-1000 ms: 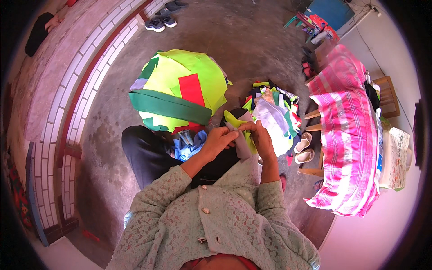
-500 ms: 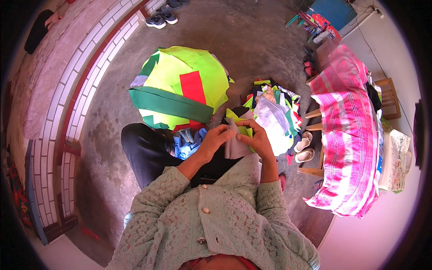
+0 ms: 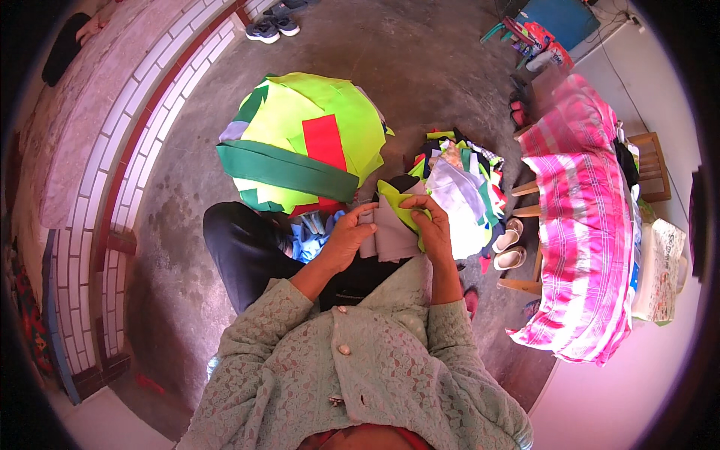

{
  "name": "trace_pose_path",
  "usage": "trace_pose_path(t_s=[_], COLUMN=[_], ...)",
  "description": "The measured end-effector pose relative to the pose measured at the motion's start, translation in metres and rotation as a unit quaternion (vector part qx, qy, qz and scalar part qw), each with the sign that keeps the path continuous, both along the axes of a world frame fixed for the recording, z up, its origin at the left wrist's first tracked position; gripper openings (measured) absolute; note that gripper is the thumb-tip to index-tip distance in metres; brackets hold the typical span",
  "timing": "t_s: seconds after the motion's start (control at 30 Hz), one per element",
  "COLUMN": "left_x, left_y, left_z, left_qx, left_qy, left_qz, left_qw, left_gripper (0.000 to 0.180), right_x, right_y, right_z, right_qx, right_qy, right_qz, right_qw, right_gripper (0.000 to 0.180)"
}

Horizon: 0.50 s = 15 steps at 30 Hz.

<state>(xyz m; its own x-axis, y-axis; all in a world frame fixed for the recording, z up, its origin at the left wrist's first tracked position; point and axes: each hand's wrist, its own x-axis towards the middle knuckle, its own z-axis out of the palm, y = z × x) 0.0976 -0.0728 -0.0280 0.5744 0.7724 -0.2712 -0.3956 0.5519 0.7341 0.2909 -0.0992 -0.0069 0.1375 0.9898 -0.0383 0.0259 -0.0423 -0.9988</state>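
Observation:
Over my lap my left hand (image 3: pixel 347 238) pinches the left edge of a grey cloth piece (image 3: pixel 394 238), which hangs spread between my hands. My right hand (image 3: pixel 433 227) is closed at the other side, its fingers on a yellow-green cloth piece (image 3: pixel 397 201) that lies against the grey one. Whether the right fingers also grip the grey cloth is hard to make out. Just beyond the hands, to the right, lies a heap of mixed scraps (image 3: pixel 463 180) in grey, green, red and black. Blue cloth (image 3: pixel 307 241) shows left of my left hand.
Ahead to the left stands a large rounded pile of yellow-green cloth (image 3: pixel 307 97), with a dark green strip (image 3: pixel 285 169) and a red piece (image 3: pixel 324 142) on it. Beige shoes (image 3: pixel 510 246) sit near a wooden-legged seat under a pink checked cover (image 3: pixel 577 225). Dark sneakers (image 3: pixel 264 31) are far off.
My hands have drawn apart: the left moved left, the right slightly right. The grey cloth, bunched narrow before, is now spread wider between them.

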Motion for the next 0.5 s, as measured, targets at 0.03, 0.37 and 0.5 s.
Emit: trace_pose_path(t_s=[0.03,0.37,0.5], left_x=[0.000,-0.002,-0.011], left_y=[0.000,0.001,0.009], left_z=[0.001,0.014,0.001], left_qx=[-0.008,0.028,-0.016], left_qy=[-0.008,-0.011,-0.030], left_qz=[0.003,-0.013,0.080], left_qw=[1.000,0.999,0.996], left_gripper=[0.044,0.034,0.022], right_x=[-0.001,-0.010,0.003], right_y=[0.000,0.002,-0.003], right_z=[0.004,0.008,-0.004], right_qx=[-0.001,0.031,-0.040], right_qy=[-0.012,-0.186,-0.008], right_qz=[0.005,0.007,-0.033], right_qw=[1.000,0.982,0.999], right_gripper=[0.021,0.031,0.023])
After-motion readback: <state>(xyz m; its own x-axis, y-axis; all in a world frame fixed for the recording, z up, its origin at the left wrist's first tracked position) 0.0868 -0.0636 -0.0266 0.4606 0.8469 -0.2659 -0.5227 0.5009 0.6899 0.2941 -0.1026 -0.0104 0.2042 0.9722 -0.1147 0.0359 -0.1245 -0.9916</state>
